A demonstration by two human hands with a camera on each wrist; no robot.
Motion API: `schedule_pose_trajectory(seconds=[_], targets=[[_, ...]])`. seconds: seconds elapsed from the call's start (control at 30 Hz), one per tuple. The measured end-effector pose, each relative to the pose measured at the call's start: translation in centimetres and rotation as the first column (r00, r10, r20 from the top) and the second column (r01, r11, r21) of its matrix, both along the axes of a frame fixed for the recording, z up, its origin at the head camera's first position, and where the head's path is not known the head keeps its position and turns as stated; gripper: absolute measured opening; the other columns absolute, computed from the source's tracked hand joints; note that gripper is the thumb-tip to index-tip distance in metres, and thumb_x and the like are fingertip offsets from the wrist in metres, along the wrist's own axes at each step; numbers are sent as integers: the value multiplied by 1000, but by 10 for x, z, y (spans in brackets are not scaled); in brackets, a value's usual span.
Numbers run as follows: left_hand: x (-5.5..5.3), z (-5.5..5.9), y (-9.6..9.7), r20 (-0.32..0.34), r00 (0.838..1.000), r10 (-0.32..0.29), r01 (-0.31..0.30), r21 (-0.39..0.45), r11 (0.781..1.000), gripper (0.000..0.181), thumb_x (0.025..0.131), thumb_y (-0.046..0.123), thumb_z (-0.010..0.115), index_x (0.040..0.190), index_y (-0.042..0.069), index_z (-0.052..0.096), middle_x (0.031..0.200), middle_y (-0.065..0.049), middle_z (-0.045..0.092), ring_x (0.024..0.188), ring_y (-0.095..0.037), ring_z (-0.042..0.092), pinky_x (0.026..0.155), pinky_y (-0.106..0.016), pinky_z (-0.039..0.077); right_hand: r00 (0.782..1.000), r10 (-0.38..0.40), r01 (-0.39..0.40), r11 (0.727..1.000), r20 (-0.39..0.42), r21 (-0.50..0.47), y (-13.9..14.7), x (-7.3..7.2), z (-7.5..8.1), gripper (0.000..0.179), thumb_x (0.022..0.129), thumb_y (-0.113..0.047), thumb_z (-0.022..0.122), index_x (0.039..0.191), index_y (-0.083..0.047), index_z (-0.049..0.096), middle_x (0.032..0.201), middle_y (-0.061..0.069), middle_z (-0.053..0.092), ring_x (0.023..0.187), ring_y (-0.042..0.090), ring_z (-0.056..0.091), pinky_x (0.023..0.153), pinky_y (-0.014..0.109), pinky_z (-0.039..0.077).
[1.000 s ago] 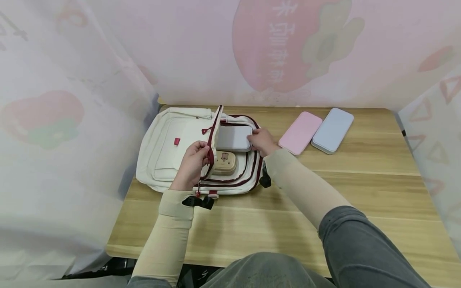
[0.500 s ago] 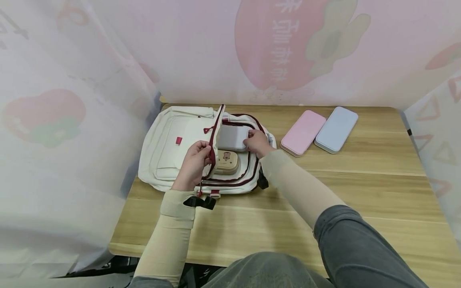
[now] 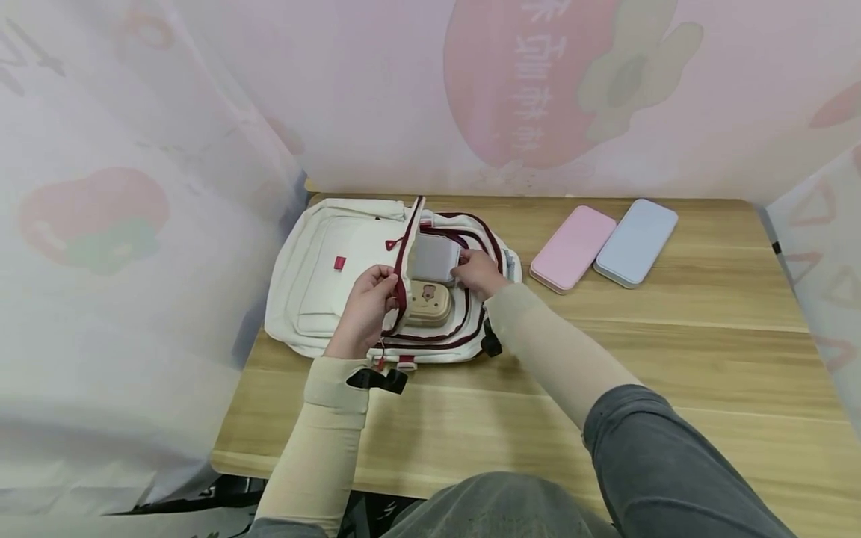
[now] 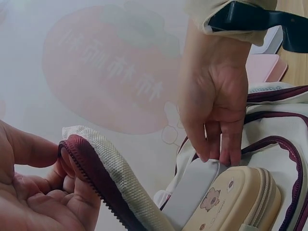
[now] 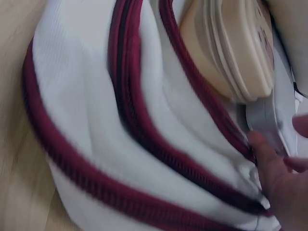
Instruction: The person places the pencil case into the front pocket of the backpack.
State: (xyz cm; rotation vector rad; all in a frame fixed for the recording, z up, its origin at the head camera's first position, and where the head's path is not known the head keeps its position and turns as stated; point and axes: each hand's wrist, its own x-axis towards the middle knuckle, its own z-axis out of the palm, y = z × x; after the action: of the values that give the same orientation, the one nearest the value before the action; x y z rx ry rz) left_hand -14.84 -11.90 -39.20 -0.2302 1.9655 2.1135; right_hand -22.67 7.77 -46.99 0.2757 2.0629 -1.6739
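A white backpack (image 3: 316, 288) with maroon zips lies on the table, its front pocket unzipped. My left hand (image 3: 366, 308) pinches the flap's zip edge (image 4: 86, 168) between thumb and fingers and holds it raised. Inside the pocket, a flat pale grey case (image 3: 433, 259) lies partly under that flap. Thumb and fingers of my right hand (image 3: 479, 273) grip its near end, seen in the left wrist view too. Beside it sits a small beige zipped case (image 3: 430, 302) with a bear print, its left part hidden by the flap.
To the right of the backpack, a pink flat case (image 3: 572, 249) and a light blue flat case (image 3: 635, 243) lie side by side on the wooden table (image 3: 706, 359). A printed cloth backdrop (image 3: 377, 112) hangs behind the table.
The pale grey case has slid left, deeper into the pocket beneath the flap, and my right hand has moved with it. My left hand still holds the flap up.
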Motion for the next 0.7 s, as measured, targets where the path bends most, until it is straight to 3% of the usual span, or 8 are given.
schedule_pose_trajectory(seconds=[0.1, 0.27, 0.47, 0.7], targets=[[-1, -1, -1, -1, 1000, -1, 1, 3, 1000, 11, 110, 1, 38, 104, -2, 46, 87, -4, 49, 69, -9, 48, 62, -20, 42, 999, 36, -35, 997, 14, -65, 8, 4, 5, 60, 105, -1, 52, 160, -1, 29, 156, 19, 43, 127, 29, 53, 98, 39, 51], [-2, -2, -1, -12, 1000, -7, 7, 8, 1000, 11, 110, 0, 37, 103, -2, 47, 86, -3, 50, 70, -9, 49, 62, -20, 42, 999, 13, -7, 989, 35, -145, 27, 6, 14, 55, 107, -4, 49, 159, 0, 32, 156, 20, 43, 121, 32, 56, 104, 41, 48], [-6, -4, -2, -9, 1000, -18, 18, -9, 1000, 12, 110, 1, 37, 104, -3, 47, 87, -4, 48, 68, -9, 48, 63, -20, 44, 998, -24, 40, 948, 55, -316, 63, 8, 24, 56, 110, -2, 42, 161, 2, 20, 161, 25, 31, 145, 37, 37, 113, 44, 40], [-10, -6, -5, -3, 1000, -26, 26, -15, 1000, 12, 110, 1, 37, 103, -3, 46, 85, -3, 48, 67, -8, 48, 63, -20, 43, 982, -154, 180, 932, 106, -316, 111, 9, 29, 55, 110, -8, 45, 161, 0, 25, 161, 23, 32, 143, 35, 39, 115, 45, 37]])
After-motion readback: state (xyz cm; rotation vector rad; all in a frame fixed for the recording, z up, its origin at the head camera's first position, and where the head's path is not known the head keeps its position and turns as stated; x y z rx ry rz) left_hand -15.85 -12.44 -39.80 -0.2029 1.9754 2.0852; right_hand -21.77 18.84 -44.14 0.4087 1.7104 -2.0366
